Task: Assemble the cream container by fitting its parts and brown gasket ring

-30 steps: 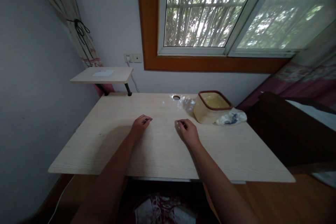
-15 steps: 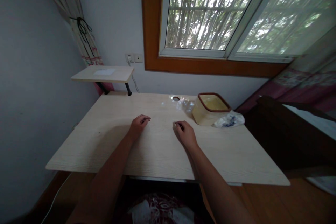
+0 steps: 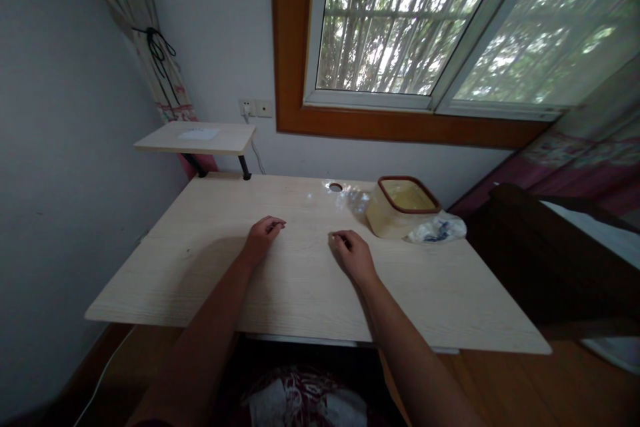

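My left hand (image 3: 260,240) rests on the pale wooden table (image 3: 300,280), left of the middle. Its fingers are loosely curled, tips close to the thumb, and I see nothing in them. Across a stretch of bare tabletop, my right hand (image 3: 354,253) lies in much the same way, fingers bent in towards the thumb, with no object showing. Nearest to the right hand is a cream square bin (image 3: 387,217) with a brown rim, standing at the back right. A crumpled, clear plastic bag (image 3: 437,228) with dark blue marks lies against the bin's front right side.
A small raised shelf (image 3: 230,138) on black legs stands at the back left, bearing a white paper (image 3: 199,134). A round cable hole (image 3: 335,187) is near the table's back edge. Behind are a wall socket (image 3: 247,107) and window; a dark wooden piece (image 3: 520,247) stands at right.
The view has shifted very slightly. Both hands keep nearly the same place and pose, and the things on the table have not moved.
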`<state>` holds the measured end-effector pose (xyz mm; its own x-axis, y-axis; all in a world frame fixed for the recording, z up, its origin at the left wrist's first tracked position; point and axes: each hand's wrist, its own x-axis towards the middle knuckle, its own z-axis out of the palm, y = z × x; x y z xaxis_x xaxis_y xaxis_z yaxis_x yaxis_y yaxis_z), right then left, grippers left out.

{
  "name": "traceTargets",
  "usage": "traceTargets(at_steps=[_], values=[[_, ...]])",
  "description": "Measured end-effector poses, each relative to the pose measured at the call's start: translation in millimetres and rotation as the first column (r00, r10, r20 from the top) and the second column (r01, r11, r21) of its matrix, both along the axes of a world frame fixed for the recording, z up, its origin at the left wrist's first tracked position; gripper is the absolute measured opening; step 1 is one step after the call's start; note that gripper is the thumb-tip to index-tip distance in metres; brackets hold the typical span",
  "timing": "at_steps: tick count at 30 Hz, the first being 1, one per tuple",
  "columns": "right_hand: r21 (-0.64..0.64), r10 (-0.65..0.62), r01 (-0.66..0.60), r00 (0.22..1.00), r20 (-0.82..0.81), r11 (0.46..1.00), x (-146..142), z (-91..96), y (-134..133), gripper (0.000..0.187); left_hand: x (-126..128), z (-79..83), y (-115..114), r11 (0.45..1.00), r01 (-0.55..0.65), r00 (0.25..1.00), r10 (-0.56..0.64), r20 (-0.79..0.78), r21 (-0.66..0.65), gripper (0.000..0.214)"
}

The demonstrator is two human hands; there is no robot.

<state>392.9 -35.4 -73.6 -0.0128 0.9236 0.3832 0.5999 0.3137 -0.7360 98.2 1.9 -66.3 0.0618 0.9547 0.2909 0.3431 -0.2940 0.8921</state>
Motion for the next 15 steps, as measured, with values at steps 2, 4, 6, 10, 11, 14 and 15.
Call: traceTargets(at_steps=[2,4,6,10,11,14,15], values=[[-0.005,0.023,-0.024,0.999,-0.029,1.000,0,0.0,-1,0.030,0,0.7,0,1.000,0.002,0.999,-0.001,0.039,-0.021,0.021],[-0.022,0.037,-0.039,0.996,-0.083,0.999,0,0.7,-1,0.030,0,2.2,-1,0.998,0.008,0.995,-0.002,0.096,-0.063,0.021],[-0.048,0.038,-0.046,0.987,-0.156,0.998,-1,2.5,-2,0.029,1,4.5,-3,0.993,0.021,0.983,0.001,0.183,-0.118,0.022],[-0.130,0.047,-0.099,0.933,-0.357,0.987,-11,11.0,-4,0.030,8,13.9,-11,0.981,0.079,0.913,0.001,0.408,-0.179,0.027],[-0.137,0.058,-0.130,0.898,-0.437,0.982,-16,14.8,-4,0.031,11,17.8,-13,0.977,0.114,0.876,-0.013,0.482,-0.181,0.031],[-0.112,0.119,-0.278,0.693,-0.711,0.954,-35,33.3,-3,0.048,24,33.8,-20,0.944,0.305,0.653,-0.115,0.749,-0.121,0.053],[-0.100,0.139,-0.343,0.606,-0.783,0.934,-41,41.8,-2,0.056,29,40.3,-22,0.924,0.375,0.570,-0.161,0.806,-0.081,0.061]])
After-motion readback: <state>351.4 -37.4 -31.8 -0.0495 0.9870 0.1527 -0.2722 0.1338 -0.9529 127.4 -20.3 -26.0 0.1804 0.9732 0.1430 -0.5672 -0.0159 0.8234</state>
